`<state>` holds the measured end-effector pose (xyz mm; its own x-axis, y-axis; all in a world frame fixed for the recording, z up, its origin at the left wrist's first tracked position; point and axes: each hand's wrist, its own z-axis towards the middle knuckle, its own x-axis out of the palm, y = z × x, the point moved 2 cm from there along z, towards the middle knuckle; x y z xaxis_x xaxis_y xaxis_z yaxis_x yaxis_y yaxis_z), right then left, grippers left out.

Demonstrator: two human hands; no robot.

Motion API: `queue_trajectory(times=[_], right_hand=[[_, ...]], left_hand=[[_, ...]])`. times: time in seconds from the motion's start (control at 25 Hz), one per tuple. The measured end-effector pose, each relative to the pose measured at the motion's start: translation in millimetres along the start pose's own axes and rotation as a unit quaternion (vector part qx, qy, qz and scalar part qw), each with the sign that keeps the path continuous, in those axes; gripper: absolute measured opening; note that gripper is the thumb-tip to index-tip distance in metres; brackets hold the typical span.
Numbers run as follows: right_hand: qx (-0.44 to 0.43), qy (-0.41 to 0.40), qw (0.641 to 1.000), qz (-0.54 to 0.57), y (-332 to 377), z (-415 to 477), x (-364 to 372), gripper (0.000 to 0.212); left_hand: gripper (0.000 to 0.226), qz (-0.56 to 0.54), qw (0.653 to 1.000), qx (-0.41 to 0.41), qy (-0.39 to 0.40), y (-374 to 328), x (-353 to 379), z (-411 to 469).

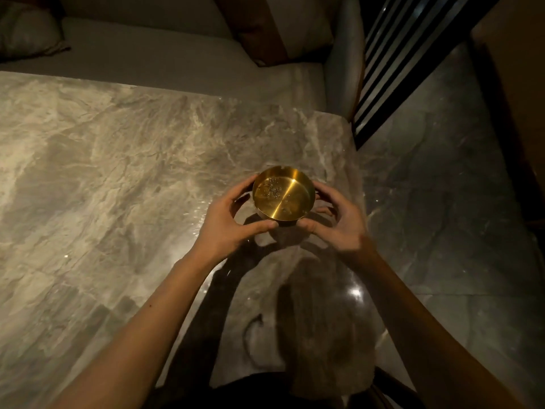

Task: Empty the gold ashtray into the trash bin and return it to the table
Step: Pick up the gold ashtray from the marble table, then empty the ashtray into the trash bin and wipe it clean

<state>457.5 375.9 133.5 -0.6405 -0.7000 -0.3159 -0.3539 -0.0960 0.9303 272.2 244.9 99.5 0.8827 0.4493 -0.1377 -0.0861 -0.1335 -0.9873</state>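
A round gold ashtray [283,193] with small bits of ash inside is held over the marble table [103,178], close to its right edge. My left hand [233,222] grips its left side, thumb at the near rim. My right hand [333,219] grips the right side, thumb at the near rim as well. The ashtray appears slightly lifted, with a shadow beneath it. No trash bin is in view.
A grey sofa seat [165,54] with cushions runs along the far side of the table. Dark polished floor [442,187] lies to the right. Black vertical slats [392,63] stand at the upper right.
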Motion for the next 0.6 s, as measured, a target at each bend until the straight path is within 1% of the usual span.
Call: queue_trajectory(times=[0.2, 0.32, 0.44, 0.6], right_hand=[[-0.028, 0.02, 0.999, -0.006, -56.9, -15.8, -108.4, 0.071], [0.002, 0.016, 1.0, 0.002, -88.3, -35.4, -169.2, 0.072], [0.016, 0.02, 1.0, 0.001, -111.7, -44.8, -208.1, 0.071], [0.054, -0.006, 0.998, 0.012, -139.9, -52.7, -230.2, 0.072]], left_hand=[[0.093, 0.011, 0.999, -0.039, -0.006, -4.4, 126.7, 9.2], [0.093, 0.005, 0.998, -0.065, 0.016, -8.4, 196.3, 12.6], [0.091, 0.004, 0.996, -0.082, 0.037, -14.8, 241.6, 19.4], [0.087, -0.005, 0.993, -0.101, 0.059, -9.3, 278.2, 28.4]])
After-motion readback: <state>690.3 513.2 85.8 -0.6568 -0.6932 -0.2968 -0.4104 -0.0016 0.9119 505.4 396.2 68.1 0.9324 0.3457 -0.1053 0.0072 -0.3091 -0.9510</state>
